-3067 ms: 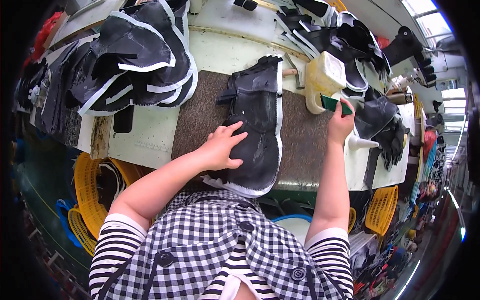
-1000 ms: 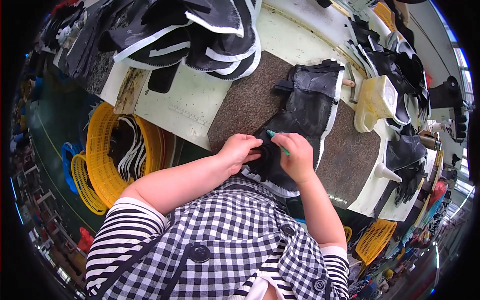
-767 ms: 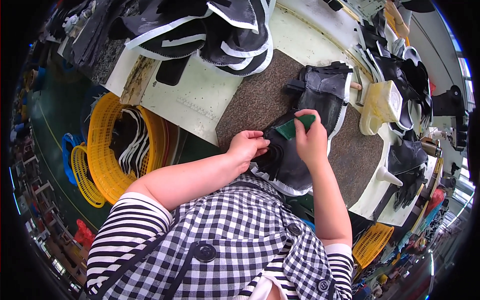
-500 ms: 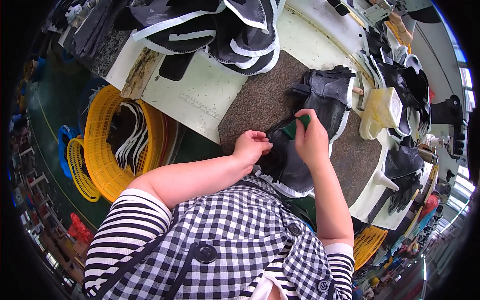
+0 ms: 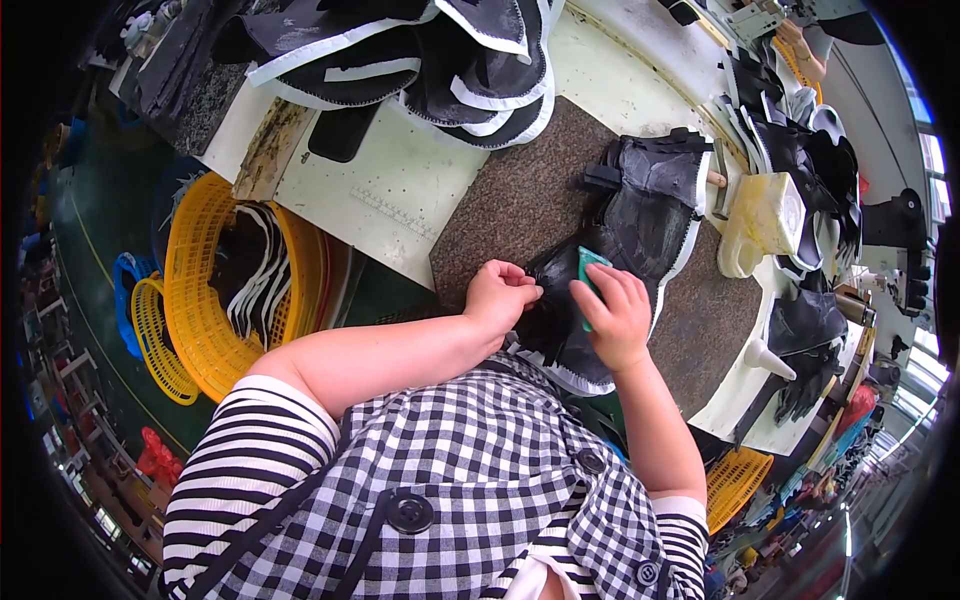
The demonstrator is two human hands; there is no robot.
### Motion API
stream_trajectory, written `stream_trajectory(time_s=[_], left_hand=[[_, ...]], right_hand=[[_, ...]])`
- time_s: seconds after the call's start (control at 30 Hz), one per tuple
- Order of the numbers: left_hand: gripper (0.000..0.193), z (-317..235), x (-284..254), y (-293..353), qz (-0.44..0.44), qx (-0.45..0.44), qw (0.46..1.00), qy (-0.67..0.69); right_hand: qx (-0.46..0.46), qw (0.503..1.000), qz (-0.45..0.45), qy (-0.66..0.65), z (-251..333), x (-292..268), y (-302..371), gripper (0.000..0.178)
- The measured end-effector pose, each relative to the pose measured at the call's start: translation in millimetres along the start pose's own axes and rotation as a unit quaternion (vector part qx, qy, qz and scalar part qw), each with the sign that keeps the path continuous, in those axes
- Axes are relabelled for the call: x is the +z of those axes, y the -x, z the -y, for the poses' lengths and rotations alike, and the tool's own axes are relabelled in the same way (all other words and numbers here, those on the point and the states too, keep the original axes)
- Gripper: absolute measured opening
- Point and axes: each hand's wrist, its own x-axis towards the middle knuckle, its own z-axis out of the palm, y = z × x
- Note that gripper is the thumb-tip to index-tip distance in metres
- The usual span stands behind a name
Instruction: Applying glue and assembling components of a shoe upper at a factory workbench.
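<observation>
A black leather-like piece (image 5: 640,235) with a white edge strip lies over a brown speckled board (image 5: 530,185), its near end reaching my apron. My left hand (image 5: 497,300) pinches the piece's left edge between thumb and fingertips. In my right hand (image 5: 618,315) is a flat green scraper-like tool (image 5: 588,275), held between thumb and fingers. It stands on edge at the black surface, just right of my left fingertips; whether it touches is hard to tell. Part of the piece is hidden behind my right hand.
Black pieces with white edging (image 5: 420,75) are heaped at the far left, near a dark phone (image 5: 340,132). A hammer (image 5: 718,180) and a yellowed block-like container (image 5: 765,220) stand right of the board. Yellow baskets (image 5: 190,290) sit below the table's left edge.
My right hand has come nearer to me with the green tool, which has turned more upright. My left hand keeps its pinch in nearly the same place.
</observation>
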Motion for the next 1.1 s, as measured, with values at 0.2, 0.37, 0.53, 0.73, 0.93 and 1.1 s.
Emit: stream_trajectory(time_s=[0.2, 0.37, 0.53, 0.73, 0.93, 1.1], left_hand=[[0.032, -4.0, 0.6, 2.5, 0.002, -0.005, 1.000, -0.011], [0.032, -2.4, 0.7, 2.6, 0.007, -0.002, 1.000, -0.009], [0.028, -1.8, 1.1, 3.5, -0.002, 0.001, 1.000, 0.002], [0.028, 1.2, -1.2, 0.1, 0.009, 0.006, 1.000, -0.002], [0.024, -22.9, -20.3, 2.0, 0.128, 0.008, 0.984, -0.121], [0.023, -75.6, 0.7, -39.7, 0.104, 0.347, 0.887, -0.286]], right_hand=[[0.030, 0.997, -0.069, -0.007, -4.0, -1.7, 4.9, 0.031], [0.072, 0.994, -0.080, -0.010, -12.1, -0.3, 5.6, 0.031], [0.041, 0.995, -0.073, -0.047, -7.1, 12.2, 10.7, 0.029], [0.324, 0.862, -0.042, -0.387, 3.9, 16.4, -4.2, 0.016], [0.506, 0.480, -0.366, -0.616, -42.3, -25.1, -15.6, 0.020], [0.446, 0.509, -0.334, -0.655, -83.7, -45.3, 13.4, 0.026]])
